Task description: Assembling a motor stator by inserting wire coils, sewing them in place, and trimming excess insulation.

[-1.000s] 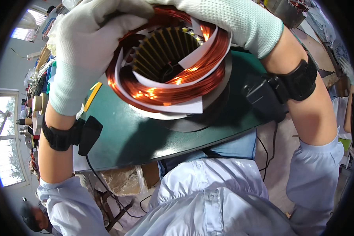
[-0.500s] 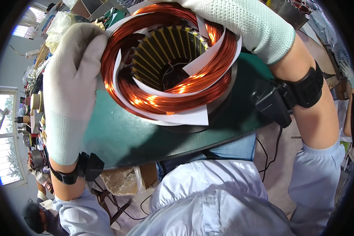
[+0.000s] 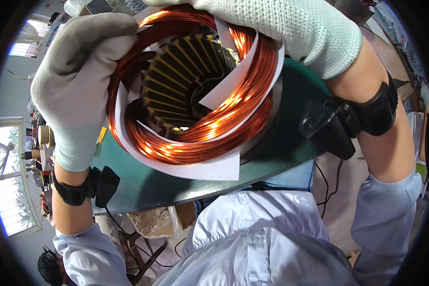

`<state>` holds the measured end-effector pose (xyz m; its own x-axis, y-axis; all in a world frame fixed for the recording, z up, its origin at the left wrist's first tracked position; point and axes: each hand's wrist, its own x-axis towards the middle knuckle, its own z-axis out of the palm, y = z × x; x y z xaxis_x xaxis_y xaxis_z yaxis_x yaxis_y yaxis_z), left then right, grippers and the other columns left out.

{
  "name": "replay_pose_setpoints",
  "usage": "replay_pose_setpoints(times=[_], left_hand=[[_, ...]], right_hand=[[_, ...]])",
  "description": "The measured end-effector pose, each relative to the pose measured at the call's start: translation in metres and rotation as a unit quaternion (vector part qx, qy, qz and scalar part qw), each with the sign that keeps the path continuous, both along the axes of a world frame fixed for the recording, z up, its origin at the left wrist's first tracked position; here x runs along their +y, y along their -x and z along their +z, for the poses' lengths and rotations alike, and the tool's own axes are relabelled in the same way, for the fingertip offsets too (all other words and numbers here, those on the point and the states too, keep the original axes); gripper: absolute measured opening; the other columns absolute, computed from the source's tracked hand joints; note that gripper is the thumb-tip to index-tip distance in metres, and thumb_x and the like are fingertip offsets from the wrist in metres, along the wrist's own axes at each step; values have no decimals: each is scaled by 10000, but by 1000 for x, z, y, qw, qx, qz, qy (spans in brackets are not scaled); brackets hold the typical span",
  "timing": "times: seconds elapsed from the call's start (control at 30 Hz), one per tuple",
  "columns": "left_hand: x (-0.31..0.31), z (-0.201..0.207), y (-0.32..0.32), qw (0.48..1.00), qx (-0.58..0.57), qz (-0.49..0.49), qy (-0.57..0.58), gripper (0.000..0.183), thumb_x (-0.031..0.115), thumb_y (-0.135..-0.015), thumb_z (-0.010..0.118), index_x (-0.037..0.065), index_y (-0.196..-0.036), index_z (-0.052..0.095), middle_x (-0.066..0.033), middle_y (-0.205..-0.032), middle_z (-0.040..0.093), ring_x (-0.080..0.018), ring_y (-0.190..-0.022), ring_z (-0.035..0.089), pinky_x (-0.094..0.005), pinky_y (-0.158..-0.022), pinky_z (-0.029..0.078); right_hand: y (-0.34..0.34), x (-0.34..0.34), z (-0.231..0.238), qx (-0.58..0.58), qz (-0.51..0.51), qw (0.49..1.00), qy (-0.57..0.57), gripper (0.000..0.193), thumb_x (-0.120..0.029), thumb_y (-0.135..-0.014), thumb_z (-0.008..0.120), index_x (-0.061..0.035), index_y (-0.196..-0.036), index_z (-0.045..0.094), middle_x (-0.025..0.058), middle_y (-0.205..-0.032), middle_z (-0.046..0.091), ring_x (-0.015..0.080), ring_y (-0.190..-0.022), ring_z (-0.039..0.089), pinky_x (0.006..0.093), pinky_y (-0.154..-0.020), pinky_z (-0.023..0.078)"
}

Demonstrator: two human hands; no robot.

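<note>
A stator core [image 3: 169, 88] with a dark ribbed bore and yellow slot liners stands in front of me, ringed by a thick copper wire coil [image 3: 233, 119]. White insulating paper strips [image 3: 214, 167] are tucked around and between the wires. My left hand [image 3: 76, 66], in a white glove with a greyish palm, has bent fingers and thumb closed on the coil's far left edge. Across the far right side lies my gloved right hand [image 3: 291, 31], wrapped over the copper; its fingertips are partly cut off by the top edge.
The stator stands on a green-topped table [image 3: 143, 181] whose near edge curves before my lap. Black straps with box-like devices [image 3: 326, 126] sit on both wrists. A plastic-wrapped carton [image 3: 152, 221] and cables lie below. Another person [image 3: 52, 267] is at lower left.
The stator and coil now appear further left and slightly lower in view. My left hand's fingers have come round onto the coil's far left rim, and its wrist is more bent.
</note>
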<state>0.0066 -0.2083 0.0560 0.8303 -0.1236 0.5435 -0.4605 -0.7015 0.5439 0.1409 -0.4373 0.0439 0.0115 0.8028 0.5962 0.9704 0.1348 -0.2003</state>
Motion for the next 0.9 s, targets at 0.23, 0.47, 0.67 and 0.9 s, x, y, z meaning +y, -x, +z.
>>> replay_pose_setpoints(times=[0.23,0.47,0.67,0.9], left_hand=[[-12,25,-17,997,55,3,-53,198,0,-959,700,-41,-1152,723,-42,-1027,719,-92,-940,662,-222,-849,539],[11,16,10,984,130,122,-12,172,63,-987,688,-48,-1118,695,-55,-1081,704,-92,-931,646,-228,-872,530],[-16,26,-3,990,62,91,-83,165,117,-1013,638,-8,-1114,673,-38,-982,701,-63,-890,623,-228,-810,511],[-8,24,25,968,178,167,-50,181,133,-1038,574,4,-1162,602,-22,-958,646,-55,-837,601,-212,-746,505]], right_hand=[[41,-4,62,322,-172,913,182,183,-104,-981,500,22,-1058,608,198,-841,622,303,-764,640,372,-722,520],[-8,-1,-12,53,32,997,-52,272,-139,-1009,448,57,-1116,604,205,-954,671,315,-836,646,373,-795,521],[-7,-5,17,481,36,858,177,352,-220,-1069,404,13,-1198,634,144,-903,655,196,-845,630,329,-804,511],[30,-2,30,463,5,881,97,399,-360,-1085,462,-76,-1187,725,55,-992,715,144,-911,632,310,-847,491]])
